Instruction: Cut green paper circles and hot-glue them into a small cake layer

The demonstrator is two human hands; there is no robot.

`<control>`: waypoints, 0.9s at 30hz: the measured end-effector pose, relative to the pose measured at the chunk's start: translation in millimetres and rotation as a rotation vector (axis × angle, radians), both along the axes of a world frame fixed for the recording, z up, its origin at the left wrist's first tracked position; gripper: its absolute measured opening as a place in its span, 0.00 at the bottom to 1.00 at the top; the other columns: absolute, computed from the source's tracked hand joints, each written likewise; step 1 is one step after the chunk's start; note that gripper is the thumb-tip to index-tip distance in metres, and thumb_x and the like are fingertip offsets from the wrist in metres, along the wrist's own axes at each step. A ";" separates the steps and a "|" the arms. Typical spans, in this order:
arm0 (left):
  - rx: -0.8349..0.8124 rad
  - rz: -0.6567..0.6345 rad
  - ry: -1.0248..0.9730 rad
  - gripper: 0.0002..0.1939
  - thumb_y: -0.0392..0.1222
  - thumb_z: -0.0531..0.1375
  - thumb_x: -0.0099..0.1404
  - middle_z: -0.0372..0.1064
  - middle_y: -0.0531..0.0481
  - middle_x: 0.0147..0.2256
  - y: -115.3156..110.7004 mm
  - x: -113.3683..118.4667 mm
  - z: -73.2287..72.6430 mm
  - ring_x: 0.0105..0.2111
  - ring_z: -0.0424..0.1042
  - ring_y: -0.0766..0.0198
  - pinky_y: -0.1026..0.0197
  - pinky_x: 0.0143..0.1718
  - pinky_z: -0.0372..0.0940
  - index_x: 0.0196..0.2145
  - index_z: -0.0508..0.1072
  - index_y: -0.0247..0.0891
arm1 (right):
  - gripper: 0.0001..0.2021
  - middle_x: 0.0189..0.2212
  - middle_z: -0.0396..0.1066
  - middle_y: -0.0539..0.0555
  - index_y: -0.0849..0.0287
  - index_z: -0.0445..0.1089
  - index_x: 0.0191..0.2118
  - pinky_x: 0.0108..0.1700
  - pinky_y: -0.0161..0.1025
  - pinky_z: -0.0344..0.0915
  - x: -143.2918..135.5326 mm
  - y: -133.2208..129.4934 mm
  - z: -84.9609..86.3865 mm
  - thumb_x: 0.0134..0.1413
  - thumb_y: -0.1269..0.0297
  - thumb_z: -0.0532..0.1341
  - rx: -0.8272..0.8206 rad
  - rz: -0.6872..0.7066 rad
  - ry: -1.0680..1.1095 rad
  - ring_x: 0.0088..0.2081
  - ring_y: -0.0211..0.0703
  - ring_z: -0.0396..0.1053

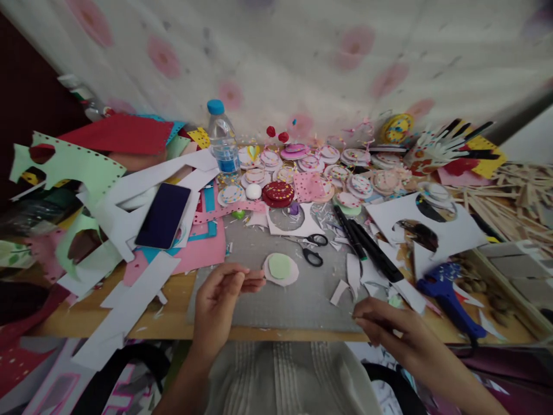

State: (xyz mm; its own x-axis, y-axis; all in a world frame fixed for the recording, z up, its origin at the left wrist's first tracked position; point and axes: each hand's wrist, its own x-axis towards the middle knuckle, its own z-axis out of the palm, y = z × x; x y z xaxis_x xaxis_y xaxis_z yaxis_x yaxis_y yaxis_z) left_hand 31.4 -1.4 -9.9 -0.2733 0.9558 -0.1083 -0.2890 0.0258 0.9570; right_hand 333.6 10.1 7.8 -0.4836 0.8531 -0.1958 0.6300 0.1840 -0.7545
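Note:
A pale green paper disc [280, 266] lies on a larger off-white paper disc [294, 275], on the grey mat [259, 314]. Just left of the pair, my left hand [221, 297] has its thumb pressed to its fingers; its fingertips come close to the white disc's edge, and whatever they pinch is hidden. My right hand [389, 327] hovers over the mat's front right corner with fingers curled together, near a small white paper strip [339, 292]. I cannot make out anything in it. Black-handled scissors [314, 248] rest behind the discs.
Behind are decorated layered paper discs [279, 194] and a water bottle [225, 151]. A phone [163, 216] and cut paper lie left. To the right are a utility knife [374, 251], a blue glue gun [451, 300], wooden sticks [496, 213] and a cup of pens [425, 155].

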 end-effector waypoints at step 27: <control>0.015 0.509 0.234 0.04 0.38 0.65 0.60 0.78 0.52 0.29 25.8 -38.0 7.5 0.28 0.78 0.64 0.66 0.30 0.74 0.33 0.76 0.36 | 0.16 0.31 0.77 0.55 0.52 0.73 0.39 0.39 0.49 0.69 35.4 3.1 -3.0 0.45 0.80 0.63 1.023 -0.314 -0.129 0.33 0.52 0.75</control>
